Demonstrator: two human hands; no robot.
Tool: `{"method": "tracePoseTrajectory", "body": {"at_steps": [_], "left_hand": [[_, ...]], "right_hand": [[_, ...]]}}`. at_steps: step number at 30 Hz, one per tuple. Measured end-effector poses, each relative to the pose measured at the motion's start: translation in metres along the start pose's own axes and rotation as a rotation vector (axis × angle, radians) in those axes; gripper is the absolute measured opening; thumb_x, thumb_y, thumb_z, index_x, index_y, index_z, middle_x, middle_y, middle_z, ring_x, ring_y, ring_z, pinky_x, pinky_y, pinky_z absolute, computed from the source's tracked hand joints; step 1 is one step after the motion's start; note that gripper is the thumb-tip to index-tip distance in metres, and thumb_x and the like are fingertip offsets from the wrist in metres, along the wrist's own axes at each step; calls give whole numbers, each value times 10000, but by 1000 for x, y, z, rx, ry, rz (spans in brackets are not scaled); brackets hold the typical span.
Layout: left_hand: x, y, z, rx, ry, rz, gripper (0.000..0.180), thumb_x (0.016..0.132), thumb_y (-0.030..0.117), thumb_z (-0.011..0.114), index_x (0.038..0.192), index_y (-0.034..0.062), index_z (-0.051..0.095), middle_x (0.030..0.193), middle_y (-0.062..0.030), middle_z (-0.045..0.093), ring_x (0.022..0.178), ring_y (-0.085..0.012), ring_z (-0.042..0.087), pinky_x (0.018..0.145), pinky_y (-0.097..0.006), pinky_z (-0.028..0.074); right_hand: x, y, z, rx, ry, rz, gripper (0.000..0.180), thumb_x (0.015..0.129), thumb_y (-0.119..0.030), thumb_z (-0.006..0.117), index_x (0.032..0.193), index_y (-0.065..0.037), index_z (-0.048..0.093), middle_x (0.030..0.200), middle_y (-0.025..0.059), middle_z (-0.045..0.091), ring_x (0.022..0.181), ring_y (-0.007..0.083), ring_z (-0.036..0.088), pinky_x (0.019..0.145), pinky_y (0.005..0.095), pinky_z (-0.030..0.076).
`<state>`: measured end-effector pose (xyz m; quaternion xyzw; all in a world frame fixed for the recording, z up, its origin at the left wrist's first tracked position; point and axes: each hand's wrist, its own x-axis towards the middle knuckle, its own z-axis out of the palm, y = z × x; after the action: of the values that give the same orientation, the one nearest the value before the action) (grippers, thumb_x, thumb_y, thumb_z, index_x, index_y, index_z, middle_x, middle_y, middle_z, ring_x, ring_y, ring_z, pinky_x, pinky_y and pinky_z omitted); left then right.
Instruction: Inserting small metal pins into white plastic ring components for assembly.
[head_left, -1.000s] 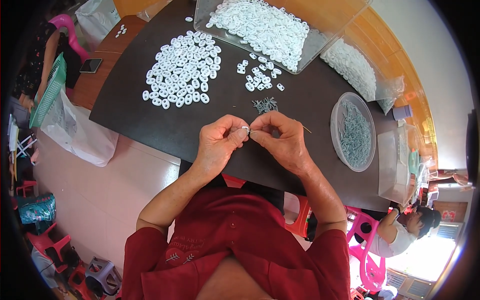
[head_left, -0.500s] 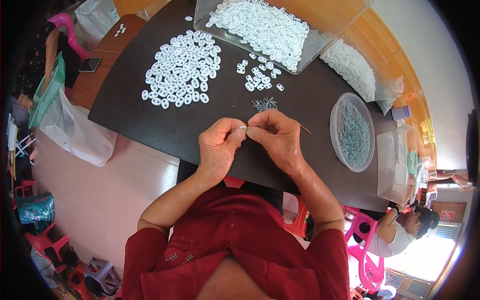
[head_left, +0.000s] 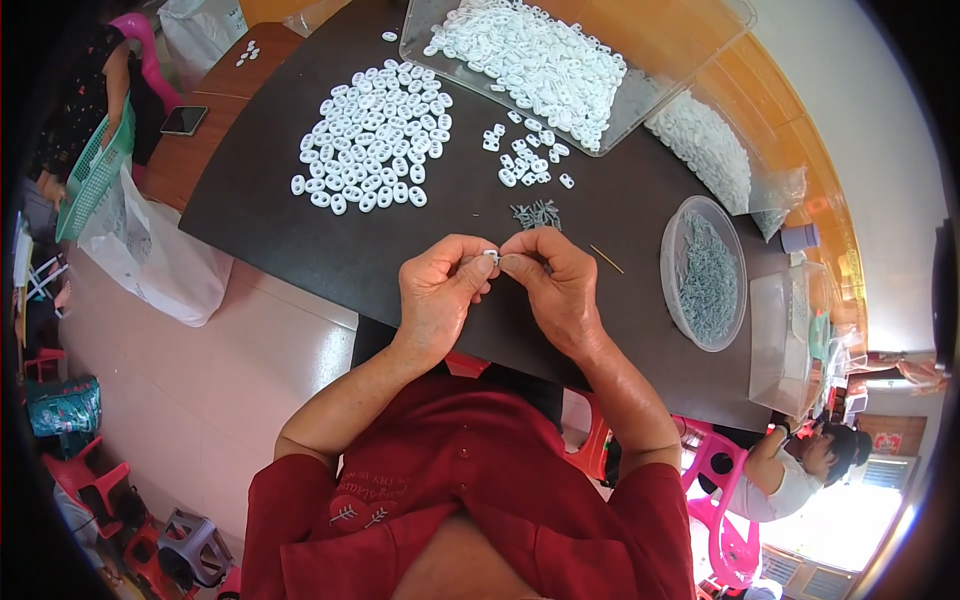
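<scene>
A small white plastic piece with holes [head_left: 491,254] is pinched between the thumb and fingers of my left hand [head_left: 435,300]. My right hand [head_left: 562,290] closes in a pinch at the piece's right edge. Whether its fingertips hold something smaller is hidden. Just beyond my hands lies a little heap of grey screws [head_left: 537,214]. Farther off sit several loose white pieces [head_left: 525,162], and at the far left spreads a large group of white two-holed ovals [head_left: 375,140].
A clear bin [head_left: 632,105] full of white pieces stands at the back. To the right are a thin stick [head_left: 606,259], a round tub [head_left: 666,275] of screws, a bag of white pieces [head_left: 705,150] and a clear box [head_left: 775,345]. Other people sit at left and right.
The white piece shows more plainly between my fingertips now, as my right fingers have shifted slightly. The thin stick on the table, partly covered before, is in full view. My view has moved a little.
</scene>
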<state>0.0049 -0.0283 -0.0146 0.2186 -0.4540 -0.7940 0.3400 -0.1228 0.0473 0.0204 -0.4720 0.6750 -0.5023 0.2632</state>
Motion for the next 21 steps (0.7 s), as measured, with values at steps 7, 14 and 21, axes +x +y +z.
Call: {"method": "tracePoseTrajectory", "body": {"at_steps": [7,14,21], "left_hand": [[-2,-6,9,197,84,140,62,864,-2,579,910,-20,617,762,-11,579,626,-48,493,546,-180,411],[-1,-4,7,107,101,128,62,872,-6,564,906,-18,613,760,-12,576,623,-49,491,542,-182,414],[3,-2,4,22,86,64,77,886,23,558,931,-11,611,766,-20,592,628,-47,507,542,-179,422]], "right_hand": [[1,9,10,-176,74,-186,37,811,52,570,815,16,563,748,48,560,690,112,543,626,248,440],[5,7,14,-262,101,-285,44,794,38,581,802,-2,565,733,65,549,666,162,542,609,283,435],[11,4,11,-299,64,-288,35,799,28,581,794,-7,580,736,67,560,677,171,545,620,291,435]]}}
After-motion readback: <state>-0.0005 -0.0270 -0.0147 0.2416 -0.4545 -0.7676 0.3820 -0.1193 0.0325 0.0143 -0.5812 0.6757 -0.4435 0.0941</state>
